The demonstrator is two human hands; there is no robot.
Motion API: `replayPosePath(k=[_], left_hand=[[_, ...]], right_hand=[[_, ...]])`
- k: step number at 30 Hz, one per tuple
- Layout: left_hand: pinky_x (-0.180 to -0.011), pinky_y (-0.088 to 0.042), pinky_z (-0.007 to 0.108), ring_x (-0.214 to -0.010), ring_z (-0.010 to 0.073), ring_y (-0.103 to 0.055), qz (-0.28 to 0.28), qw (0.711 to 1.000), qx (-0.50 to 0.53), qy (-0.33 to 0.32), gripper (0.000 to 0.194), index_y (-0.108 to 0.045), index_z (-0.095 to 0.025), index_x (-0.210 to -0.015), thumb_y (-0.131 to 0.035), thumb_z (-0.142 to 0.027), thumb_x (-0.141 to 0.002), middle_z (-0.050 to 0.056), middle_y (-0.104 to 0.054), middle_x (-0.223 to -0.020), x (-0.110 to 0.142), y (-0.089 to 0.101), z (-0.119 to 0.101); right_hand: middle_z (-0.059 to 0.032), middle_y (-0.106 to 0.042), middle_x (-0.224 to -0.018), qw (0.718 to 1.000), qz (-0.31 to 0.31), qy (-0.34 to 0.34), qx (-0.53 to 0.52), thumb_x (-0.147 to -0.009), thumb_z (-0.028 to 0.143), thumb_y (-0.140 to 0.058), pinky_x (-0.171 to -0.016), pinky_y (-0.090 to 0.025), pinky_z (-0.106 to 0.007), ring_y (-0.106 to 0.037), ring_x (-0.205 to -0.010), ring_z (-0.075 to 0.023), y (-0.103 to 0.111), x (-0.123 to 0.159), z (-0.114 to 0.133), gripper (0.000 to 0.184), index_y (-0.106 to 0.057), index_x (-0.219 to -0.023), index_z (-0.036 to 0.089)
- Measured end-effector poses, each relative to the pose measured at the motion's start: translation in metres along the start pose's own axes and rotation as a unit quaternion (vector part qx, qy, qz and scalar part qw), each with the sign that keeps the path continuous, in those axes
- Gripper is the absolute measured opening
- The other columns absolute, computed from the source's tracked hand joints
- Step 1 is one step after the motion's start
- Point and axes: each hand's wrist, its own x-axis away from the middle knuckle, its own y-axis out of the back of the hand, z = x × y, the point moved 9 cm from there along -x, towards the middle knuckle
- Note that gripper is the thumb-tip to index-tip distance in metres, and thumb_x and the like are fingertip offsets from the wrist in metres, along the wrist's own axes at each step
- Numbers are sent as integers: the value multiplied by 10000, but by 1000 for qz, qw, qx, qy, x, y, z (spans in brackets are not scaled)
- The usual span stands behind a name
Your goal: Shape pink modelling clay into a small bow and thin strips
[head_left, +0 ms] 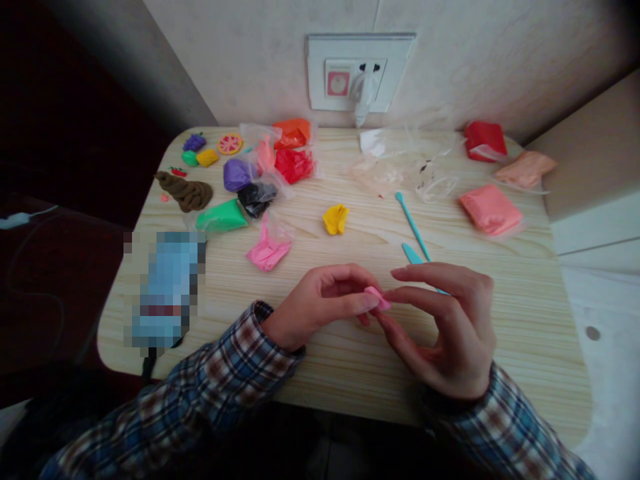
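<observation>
Between thumb and fingers, my left hand (pixel 333 293) pinches a small piece of pink modelling clay (pixel 379 299) above the front half of the table. The thumb and a fingertip of my right hand (pixel 450 327) touch the clay's right end, while its index finger is raised off it. Beyond my hands lies a cupped yellow clay piece (pixel 336 219). A bag of pink clay (pixel 270 250) rests to the left. Two turquoise modelling tools, a thin stick (pixel 413 225) and a flat blade (pixel 412 254), lie behind my right hand, which partly hides them.
Bagged clay in green (pixel 223 217), black (pixel 257 198), purple (pixel 239 175) and red (pixel 294 165) crowds the back left, near a coiled brown clay shape (pixel 186 192). A pixelated phone-like object (pixel 167 287) lies left. More packs, including coral (pixel 491 209), sit right. Behind is a wall socket (pixel 360 72).
</observation>
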Motion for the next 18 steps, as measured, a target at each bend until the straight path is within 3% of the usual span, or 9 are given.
replayPosePath(k=[9, 13, 18], left_hand=[[-599, -439, 200, -628, 78, -528, 11, 1000, -6, 12, 107, -633, -123, -721, -705, -203, -725, -20, -587, -695, 0, -1, 1], [-612, -441, 200, -630, 75, -524, 36, 999, -28, 11, 83, -643, -125, -723, -684, -194, -742, -27, -579, -685, 1, -6, 0], [-623, -437, 201, -628, 72, -528, 16, 998, -50, 19, 88, -631, -120, -728, -689, -187, -732, -32, -579, -683, 1, -4, 0]], right_hand=[[-73, -596, -1018, 998, -5, -5, -54, -795, 165, -615, -794, -432, -393, -548, -954, -217, 1, 4, -4, 188, -571, -977, 171], [-116, -535, -1193, 994, 53, -45, -80, -818, 249, -605, -893, -416, -424, -493, -1109, -252, -10, 3, -11, 353, -519, -1148, 158], [-91, -494, -1257, 991, 78, -52, -94, -824, 203, -583, -927, -402, -434, -463, -1154, -247, -14, 3, -11, 223, -565, -1046, 208]])
